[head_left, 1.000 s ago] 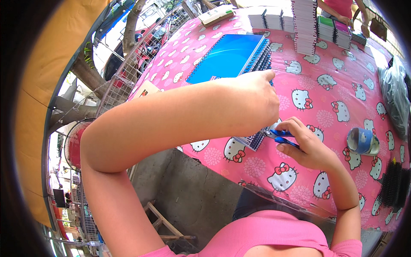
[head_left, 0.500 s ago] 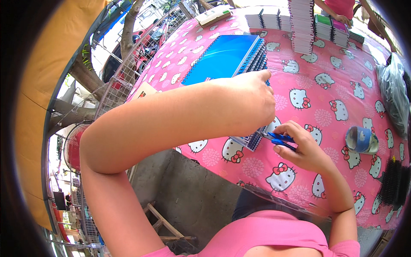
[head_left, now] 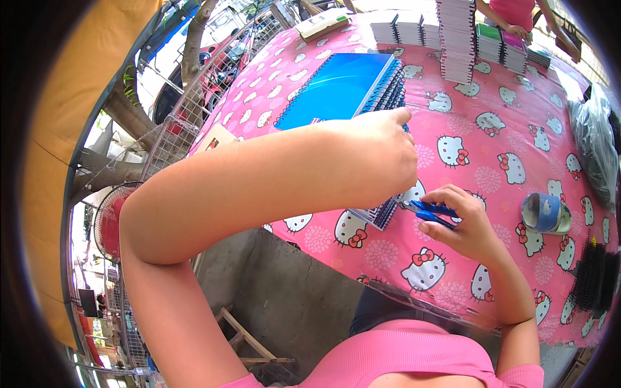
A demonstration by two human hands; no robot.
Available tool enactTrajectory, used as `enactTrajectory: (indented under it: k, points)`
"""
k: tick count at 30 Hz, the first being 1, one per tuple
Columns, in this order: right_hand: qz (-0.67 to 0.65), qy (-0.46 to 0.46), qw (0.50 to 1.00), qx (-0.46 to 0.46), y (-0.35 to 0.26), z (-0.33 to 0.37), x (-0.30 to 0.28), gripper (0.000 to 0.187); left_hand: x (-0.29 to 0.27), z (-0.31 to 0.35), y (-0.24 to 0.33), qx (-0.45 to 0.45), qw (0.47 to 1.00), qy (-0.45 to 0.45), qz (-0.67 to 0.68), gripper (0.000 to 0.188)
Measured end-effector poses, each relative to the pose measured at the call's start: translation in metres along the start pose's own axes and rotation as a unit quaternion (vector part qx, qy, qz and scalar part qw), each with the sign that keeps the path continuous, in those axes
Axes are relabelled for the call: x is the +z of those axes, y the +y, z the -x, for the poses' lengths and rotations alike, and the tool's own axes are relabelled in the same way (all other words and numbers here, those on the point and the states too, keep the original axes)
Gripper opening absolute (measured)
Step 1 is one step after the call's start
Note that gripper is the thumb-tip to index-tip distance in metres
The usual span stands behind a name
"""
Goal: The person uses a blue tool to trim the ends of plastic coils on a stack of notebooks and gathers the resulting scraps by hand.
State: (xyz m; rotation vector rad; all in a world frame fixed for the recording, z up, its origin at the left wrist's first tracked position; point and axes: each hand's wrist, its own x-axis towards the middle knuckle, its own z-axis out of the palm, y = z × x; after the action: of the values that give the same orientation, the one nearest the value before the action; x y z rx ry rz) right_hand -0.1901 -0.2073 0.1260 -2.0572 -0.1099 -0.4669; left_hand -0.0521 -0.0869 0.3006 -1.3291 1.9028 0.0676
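Note:
My left hand [head_left: 387, 147] is closed over the spiral-bound edge of a notebook [head_left: 377, 216]; only the notebook's near corner shows below my wrist, and the fingertips are hidden. In my right hand [head_left: 467, 223] are blue-handled pliers [head_left: 435, 213], their metal jaws close to the end of the coil at that corner. Beyond my left hand lies a stack of blue spiral notebooks [head_left: 339, 87], coils along its right side. My left forearm covers the stack's near part.
Tall notebook piles [head_left: 456, 42] stand at the far edge of the pink patterned tablecloth [head_left: 388, 252]. A roll of tape [head_left: 542, 212], a clear plastic bag [head_left: 592, 145] and black coils [head_left: 595, 278] lie at the right. Another person's hand [head_left: 517, 32] is at the back.
My right hand and the pliers have shifted slightly right and down, so more of the jaws shows. My left hand stays almost in place. The other person's arm at the back has moved.

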Motion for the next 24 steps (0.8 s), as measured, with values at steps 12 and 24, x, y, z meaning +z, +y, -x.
enactTrajectory:
  k: [12,24]
  points:
    - [-0.006,0.029,0.999,-0.022,-0.002,0.000,0.003,0.041,-0.005,0.001,0.003,-0.006,0.999,-0.033,-0.008,0.007]
    - [0.228,0.092,0.958,-0.148,-0.008,-0.015,0.001,0.042,0.000,-0.008,-0.001,-0.007,0.998,-0.067,0.004,0.008]
